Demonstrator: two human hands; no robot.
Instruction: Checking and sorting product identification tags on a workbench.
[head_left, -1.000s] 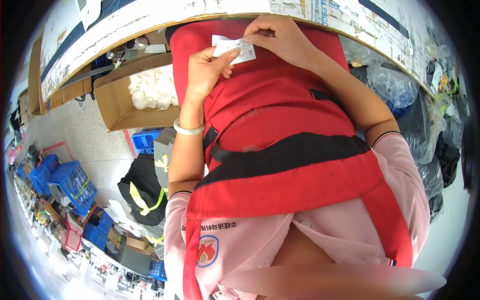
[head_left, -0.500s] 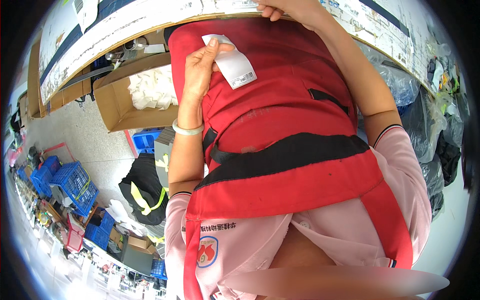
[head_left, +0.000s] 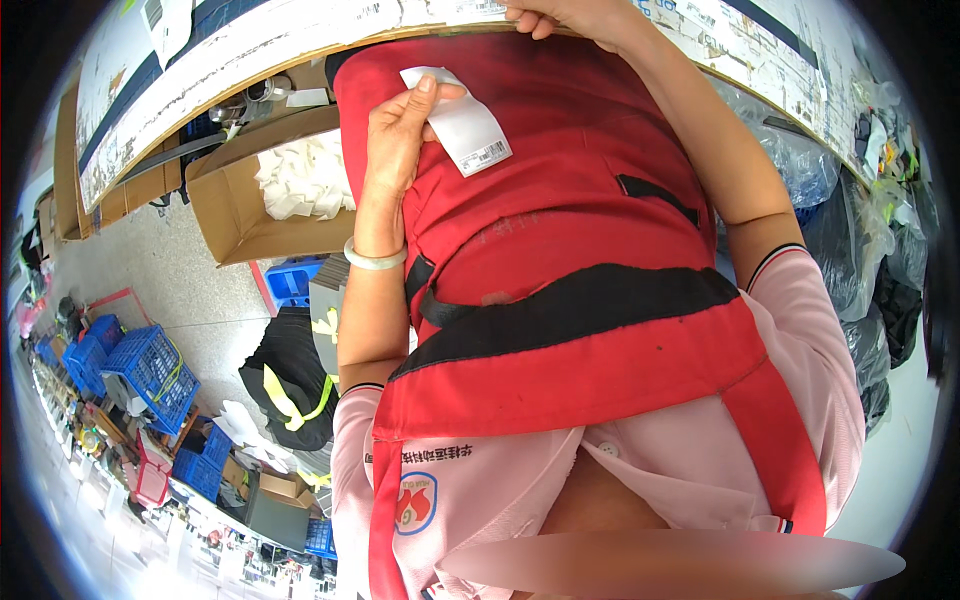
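My left hand (head_left: 403, 120) pinches a white label strip (head_left: 470, 130) between thumb and fingers. The strip hangs over my red apron (head_left: 570, 180), with a small printed code at its lower end. A pale bangle (head_left: 375, 258) circles that wrist. At the top edge of the picture my right hand (head_left: 565, 18) rests at the rim of the worn white tabletop (head_left: 270, 40), fingers curled. The picture cuts off part of this hand, and whatever its fingertips hold is hidden.
Below the table at left stands an open cardboard box (head_left: 225, 215) full of white scraps (head_left: 305, 175). Farther left are blue plastic crates (head_left: 155, 375) on the floor. A black bundle with yellow-green straps (head_left: 290, 385) lies beside me. Clear plastic bags (head_left: 840, 240) pile up at right.
My right hand has shifted slightly left along the table rim. My left hand and the label strip have hardly moved.
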